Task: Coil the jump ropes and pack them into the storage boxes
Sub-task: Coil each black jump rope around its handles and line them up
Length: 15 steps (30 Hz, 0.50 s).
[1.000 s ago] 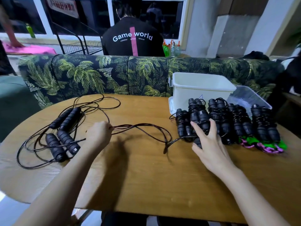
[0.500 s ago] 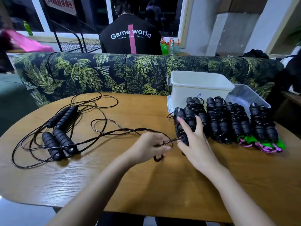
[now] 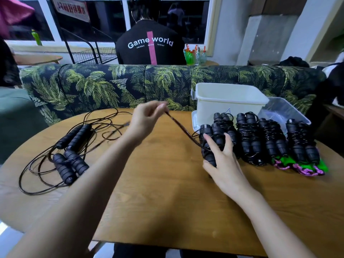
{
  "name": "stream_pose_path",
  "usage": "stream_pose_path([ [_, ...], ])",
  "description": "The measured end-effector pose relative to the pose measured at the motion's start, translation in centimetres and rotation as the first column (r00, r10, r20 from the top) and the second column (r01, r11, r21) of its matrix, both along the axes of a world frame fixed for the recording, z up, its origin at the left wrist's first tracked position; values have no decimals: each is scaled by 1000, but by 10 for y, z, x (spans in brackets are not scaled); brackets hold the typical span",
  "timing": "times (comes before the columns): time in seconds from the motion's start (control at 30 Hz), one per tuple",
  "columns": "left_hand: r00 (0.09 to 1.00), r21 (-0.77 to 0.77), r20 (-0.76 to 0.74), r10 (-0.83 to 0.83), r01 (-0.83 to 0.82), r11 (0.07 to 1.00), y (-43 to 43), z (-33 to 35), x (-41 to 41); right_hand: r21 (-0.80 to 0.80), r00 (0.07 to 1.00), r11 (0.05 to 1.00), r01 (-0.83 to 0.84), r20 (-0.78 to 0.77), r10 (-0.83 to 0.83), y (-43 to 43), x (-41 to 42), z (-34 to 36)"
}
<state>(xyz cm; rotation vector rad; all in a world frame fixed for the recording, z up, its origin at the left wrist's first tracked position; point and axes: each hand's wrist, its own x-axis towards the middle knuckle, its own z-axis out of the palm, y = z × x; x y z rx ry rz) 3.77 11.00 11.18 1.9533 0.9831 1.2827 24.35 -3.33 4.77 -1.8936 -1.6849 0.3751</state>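
On the near part of the wooden table (image 3: 167, 205), the right hand (image 3: 222, 162) grasps a pair of black jump-rope handles (image 3: 212, 132), thumb on their left side and fingers curled over their right. A dark cord (image 3: 179, 128) runs taut from these handles up and left to the left hand (image 3: 147, 117), which is raised above the table and pinches the cord between thumb and fingertips. At the left of the table lie loose jump ropes (image 3: 71, 153), two handle pairs in tangled cord. Right of the held handles stands a row of coiled rope bundles (image 3: 249, 140), the rightmost lying on something green and pink (image 3: 301, 167). Just behind the row sit a white storage box (image 3: 229, 104) and a clear plastic container (image 3: 284, 112). Beyond the table is a palm-print sofa (image 3: 93, 86), and past it a person in a black shirt (image 3: 150, 47) faces away
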Motion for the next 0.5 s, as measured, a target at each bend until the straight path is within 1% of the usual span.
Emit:
stream_pose_path([
  [0.07,997,259,-79,9,12,966,6,17,5,-2,1000,1000,-7,-3,7,1,-2,0],
  [0.1,993,351,-117,33,10,936,9,20,8,-7,1000,1000,-6,-6,6,2,-4,0],
  [0.13,987,397,-149,59,5,918,12,20,8,-18,1000,1000,-4,-9,4,3,-5,-2],
  [0.2,963,438,-235,128,-12,899,16,2,4,-60,1000,998,2,-13,-3,3,-6,-6],
  [0.23,946,428,-287,151,-14,904,16,-15,1,-82,1000,997,5,-11,-6,4,-7,-9],
  [0.27,924,379,-346,163,-21,925,16,-35,-2,-99,1000,995,6,-4,-7,4,-9,-12],
  [0.33,875,192,-458,157,-75,979,16,-76,-10,-127,1000,992,4,4,-4,5,-12,-19],
  [0.4,838,-13,-535,105,-133,991,16,-108,-17,-155,1000,988,-2,-2,2,9,-14,-24],
  [0.43,817,-69,-570,85,-152,986,15,-119,-19,-165,1000,986,-4,-6,3,10,-15,-26],
  [0.47,770,-45,-629,104,-171,984,14,-123,-19,-168,1000,986,-6,-11,4,12,-15,-28],
  [0.5,701,82,-687,193,-189,979,10,-123,-19,-161,1000,987,-9,-13,7,15,-16,-28],
])
